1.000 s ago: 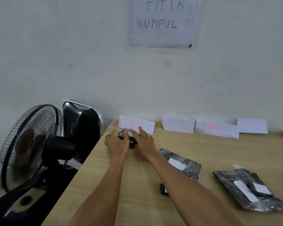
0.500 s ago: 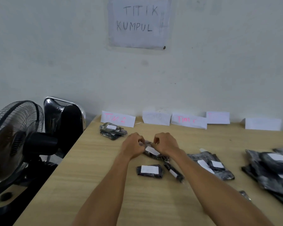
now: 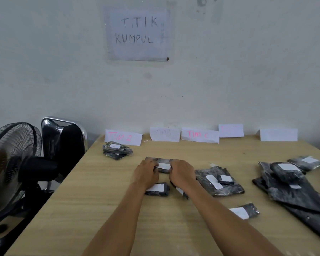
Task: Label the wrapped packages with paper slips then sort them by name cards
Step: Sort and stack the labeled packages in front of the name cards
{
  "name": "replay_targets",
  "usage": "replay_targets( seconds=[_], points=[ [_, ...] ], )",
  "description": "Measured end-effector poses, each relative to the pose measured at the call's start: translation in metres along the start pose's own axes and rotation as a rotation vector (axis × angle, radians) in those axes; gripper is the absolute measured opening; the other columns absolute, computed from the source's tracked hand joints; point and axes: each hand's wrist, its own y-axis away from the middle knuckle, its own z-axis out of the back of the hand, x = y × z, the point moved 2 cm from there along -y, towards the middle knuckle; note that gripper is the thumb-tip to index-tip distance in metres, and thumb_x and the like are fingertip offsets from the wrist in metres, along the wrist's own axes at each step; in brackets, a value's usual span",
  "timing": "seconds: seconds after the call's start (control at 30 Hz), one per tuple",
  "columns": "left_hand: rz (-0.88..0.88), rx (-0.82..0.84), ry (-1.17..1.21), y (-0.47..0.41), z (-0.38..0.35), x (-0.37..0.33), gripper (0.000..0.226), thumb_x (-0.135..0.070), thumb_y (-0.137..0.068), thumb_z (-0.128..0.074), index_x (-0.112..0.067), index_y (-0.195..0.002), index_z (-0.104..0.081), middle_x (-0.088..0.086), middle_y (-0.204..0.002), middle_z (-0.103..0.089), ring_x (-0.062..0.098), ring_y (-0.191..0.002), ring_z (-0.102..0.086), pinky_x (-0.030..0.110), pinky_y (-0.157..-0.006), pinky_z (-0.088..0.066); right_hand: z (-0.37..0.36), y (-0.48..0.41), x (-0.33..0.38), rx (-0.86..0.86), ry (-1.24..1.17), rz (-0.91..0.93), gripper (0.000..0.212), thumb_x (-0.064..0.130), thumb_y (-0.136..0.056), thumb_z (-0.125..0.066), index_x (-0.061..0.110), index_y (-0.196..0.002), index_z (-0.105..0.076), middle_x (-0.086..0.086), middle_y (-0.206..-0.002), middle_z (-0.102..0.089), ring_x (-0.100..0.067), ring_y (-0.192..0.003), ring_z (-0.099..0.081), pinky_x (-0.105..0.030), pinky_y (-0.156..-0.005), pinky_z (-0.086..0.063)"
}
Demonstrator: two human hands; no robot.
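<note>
Package [image 3: 164, 166] gripped between left hand [image 3: 146, 173], right hand [image 3: 182, 173] fingers [image 3: 173, 166].

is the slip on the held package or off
On: white slip lies on the package gripped by left hand and right hand.

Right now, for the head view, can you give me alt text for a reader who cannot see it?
A person's left hand and right hand grip the ends of a dark wrapped package bearing a white slip, on a wooden table. More labelled packages lie around, one pile before the leftmost of five name cards along the wall.
</note>
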Motion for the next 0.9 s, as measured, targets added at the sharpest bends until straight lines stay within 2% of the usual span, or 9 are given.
replay_targets(
  seconds=[0.07, 0.13, 0.2, 0.3, 0.43, 0.67, 0.9],
  points=[
    [0.000, -0.022, 0.021, -0.002, -0.001, -0.003, 0.031, -0.021, -0.097, -0.043, -0.014, -0.113, -0.068, 0.002, -0.120, -0.064, 0.022, -0.107, -0.056, 0.032, -0.086, -0.046, -0.005, -0.001, -0.003, -0.002, -0.031, -0.042, 0.018, 0.014, -0.094, -0.045, 0.014, -0.102, -0.060, -0.007, -0.103, -0.064, -0.025, -0.092, -0.059, -0.031, -0.071, -0.039],
    [0.038, -0.029, 0.039, -0.008, -0.003, -0.005, 0.032, -0.021, -0.098, -0.040, -0.011, -0.103, -0.069, 0.005, -0.111, -0.068, 0.023, -0.100, -0.060, 0.031, -0.080, -0.047, -0.011, -0.004, -0.006, 0.000, -0.070, -0.074, 0.024, 0.018, -0.096, -0.040, 0.013, -0.108, -0.061, -0.008, -0.109, -0.065, -0.026, -0.100, -0.059, -0.036, -0.085, -0.041],
    [0.086, -0.011, 0.034, -0.015, -0.003, -0.006, 0.032, -0.022, -0.098, -0.038, -0.010, -0.097, -0.068, 0.008, -0.104, -0.069, 0.024, -0.092, -0.062, 0.031, -0.073, -0.047, -0.014, -0.010, -0.006, 0.019, -0.068, -0.092, 0.031, 0.024, -0.100, -0.034, 0.014, -0.112, -0.060, -0.007, -0.116, -0.064, -0.024, -0.108, -0.058, -0.042, -0.102, -0.035],
    [0.117, 0.018, 0.005, -0.028, -0.011, -0.008, 0.033, -0.021, -0.097, -0.037, -0.009, -0.104, -0.066, 0.010, -0.107, -0.067, 0.025, -0.096, -0.062, 0.032, -0.075, -0.046, -0.022, -0.023, -0.008, 0.083, -0.035, -0.115, 0.041, 0.032, -0.102, -0.027, 0.013, -0.125, -0.055, -0.005, -0.131, -0.058, -0.022, -0.123, -0.051, -0.049, -0.112, -0.022],
    [0.144, 0.045, -0.021, -0.044, -0.023, -0.008, 0.033, -0.021, -0.098, -0.034, -0.006, -0.111, -0.062, 0.012, -0.113, -0.064, 0.025, -0.102, -0.061, 0.034, -0.080, -0.048, -0.030, -0.043, -0.011, 0.147, -0.015, -0.115, 0.048, 0.034, -0.104, -0.024, 0.010, -0.140, -0.044, -0.004, -0.149, -0.042, -0.019, -0.140, -0.034, -0.052, -0.116, -0.015],
    [0.162, 0.064, -0.017, -0.070, -0.032, 0.001, 0.040, -0.015, -0.094, -0.037, -0.005, -0.126, -0.058, 0.012, -0.131, -0.059, 0.026, -0.119, -0.056, 0.035, -0.096, -0.048, -0.034, -0.067, -0.013, 0.162, -0.010, -0.096, 0.050, 0.034, -0.104, -0.021, 0.009, -0.146, -0.033, -0.005, -0.157, -0.030, -0.020, -0.146, -0.021, -0.053, -0.117, -0.014],
    [0.195, 0.083, -0.025, -0.091, -0.036, 0.004, 0.044, -0.010, -0.086, -0.042, -0.006, -0.127, -0.057, 0.012, -0.129, -0.060, 0.027, -0.116, -0.057, 0.035, -0.093, -0.049, -0.039, -0.091, -0.016, 0.169, -0.005, -0.091, 0.050, 0.033, -0.105, -0.021, 0.010, -0.148, -0.030, -0.004, -0.158, -0.026, -0.019, -0.148, -0.017, -0.053, -0.116, -0.013]
  ],
)
